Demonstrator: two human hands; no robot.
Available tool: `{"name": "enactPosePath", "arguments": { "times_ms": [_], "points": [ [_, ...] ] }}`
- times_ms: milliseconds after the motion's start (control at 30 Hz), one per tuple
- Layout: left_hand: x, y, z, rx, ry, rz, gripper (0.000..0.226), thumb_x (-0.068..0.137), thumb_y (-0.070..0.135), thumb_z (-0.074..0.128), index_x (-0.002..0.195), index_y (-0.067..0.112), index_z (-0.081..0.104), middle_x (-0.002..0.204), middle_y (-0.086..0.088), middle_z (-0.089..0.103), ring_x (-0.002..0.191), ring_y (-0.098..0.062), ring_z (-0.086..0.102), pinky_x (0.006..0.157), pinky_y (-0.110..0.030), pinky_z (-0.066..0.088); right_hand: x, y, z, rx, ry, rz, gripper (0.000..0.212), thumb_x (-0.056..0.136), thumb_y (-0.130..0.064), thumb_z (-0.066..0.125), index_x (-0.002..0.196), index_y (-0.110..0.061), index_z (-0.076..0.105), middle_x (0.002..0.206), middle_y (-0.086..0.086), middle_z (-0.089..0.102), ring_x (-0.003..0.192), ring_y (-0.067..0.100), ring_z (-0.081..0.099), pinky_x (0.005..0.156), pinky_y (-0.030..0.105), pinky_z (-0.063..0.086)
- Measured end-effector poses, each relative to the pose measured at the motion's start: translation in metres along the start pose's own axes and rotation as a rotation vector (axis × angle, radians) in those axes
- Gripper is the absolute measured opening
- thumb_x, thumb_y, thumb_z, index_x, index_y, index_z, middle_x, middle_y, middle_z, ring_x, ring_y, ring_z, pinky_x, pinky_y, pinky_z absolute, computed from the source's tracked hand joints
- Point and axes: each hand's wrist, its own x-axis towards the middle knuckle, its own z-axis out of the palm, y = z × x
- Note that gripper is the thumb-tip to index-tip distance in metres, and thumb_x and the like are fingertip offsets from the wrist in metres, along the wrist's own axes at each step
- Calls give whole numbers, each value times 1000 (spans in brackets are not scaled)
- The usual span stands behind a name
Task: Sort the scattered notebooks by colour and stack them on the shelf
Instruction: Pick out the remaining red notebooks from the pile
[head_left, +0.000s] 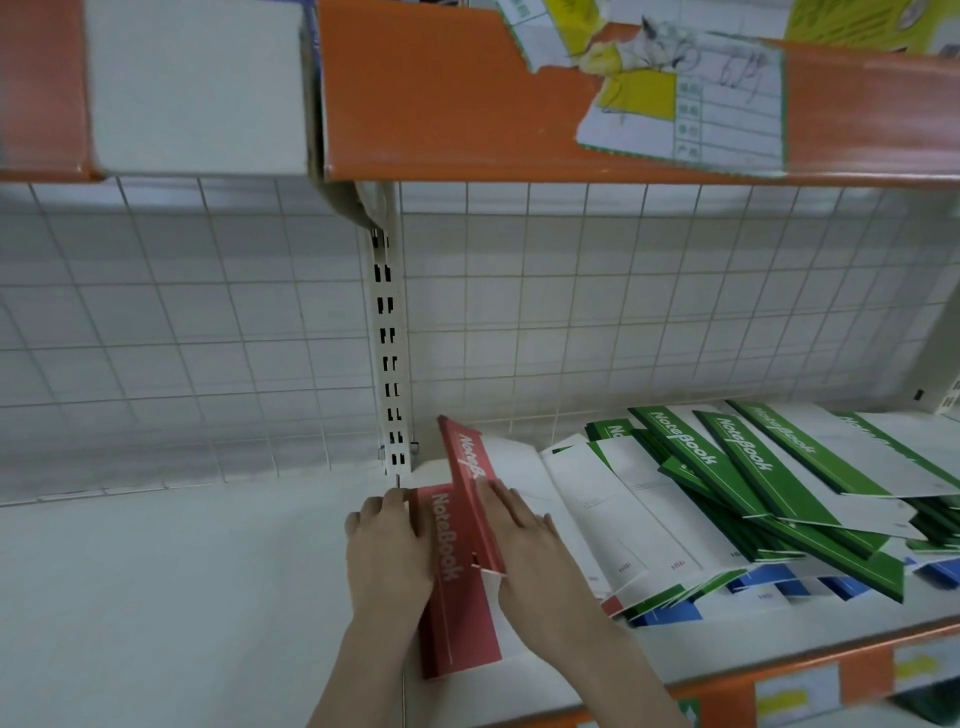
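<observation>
While red notebook (470, 483) sits tilted atop red stack (452, 587) on white shelf (182, 597), right hand (519, 525) presses it, fingers straight, together; left hand (387, 540) flat against stack's left edge. Green notebooks (753, 483) scattered right.

A red notebook stack (457, 587) is seen lying on the white shelf (182, 587), just in front of the slotted upright post (389, 353). Its left edge is touched by the left hand (387, 545). An upper red notebook (470, 483), tilted, is pressed by the flat right hand (524, 540). Right of the post, green notebooks (753, 478) are piled loosely, with blue notebooks (670, 613) showing beneath.
</observation>
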Motion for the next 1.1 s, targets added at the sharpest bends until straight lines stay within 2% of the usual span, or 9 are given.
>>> {"name": "enactPosePath", "arguments": {
  "times_ms": [67,133,300,500,667,867,933,1033,1100],
  "points": [
    [-2,-2,2,271,-85,-22,47,88,53,50,108,11,56,111,-9,55,108,-28,47,87,-33,40,0,3,-1,45,22,20,82,87,7,41,152,-24,1,159,-5,9,146,15,11,119,41,13],
    [-7,1,0,296,-194,-49,57,81,59,55,110,11,53,113,-7,50,111,-27,44,89,-33,41,1,5,-2,90,31,24,81,87,8,41,152,-25,4,158,-6,12,145,15,15,119,42,14],
    [-4,4,2,125,-246,-75,42,77,38,68,104,8,58,105,-11,53,103,-30,52,82,-32,46,-1,1,-3,111,1,9,81,86,9,39,152,-25,5,157,-7,13,144,14,18,118,42,13],
    [-4,10,0,-28,-189,-65,26,82,9,61,102,4,45,95,-7,53,93,-29,56,70,-29,41,-3,-5,1,87,-53,-5,81,86,7,40,152,-23,4,158,-5,9,145,15,14,119,43,12],
    [-2,9,0,-308,-39,-90,19,90,7,53,98,4,36,75,-3,55,61,-13,52,51,-26,39,-4,-9,0,78,-70,-30,70,93,-4,38,152,-24,4,157,-5,14,142,18,20,119,43,15],
    [4,5,0,-862,-114,-410,26,97,12,46,121,7,54,103,-12,67,91,-28,66,84,-42,54,-8,-13,7,89,-111,-48,72,95,-15,46,151,-28,2,156,-5,16,142,15,20,119,42,15],
    [3,10,-4,-1014,-200,-459,27,100,21,42,118,7,57,105,-14,67,92,-29,66,78,-40,54,-7,-14,11,105,-135,-50,72,96,-18,46,151,-28,1,157,-6,12,145,16,15,120,43,10],
    [-1,16,-13,-1116,-305,-476,32,96,37,48,117,14,55,107,-12,67,92,-26,66,67,-32,52,-6,-12,17,124,-108,-87,77,92,-48,48,151,-28,3,157,-8,13,145,15,13,120,45,11],
    [-5,16,-15,-1101,-365,-449,29,92,28,58,118,18,53,106,-10,67,88,-23,68,60,-28,52,-6,-10,17,130,-143,-111,92,79,-70,48,150,-30,6,155,-12,15,144,11,15,119,43,12]
  ]
}}
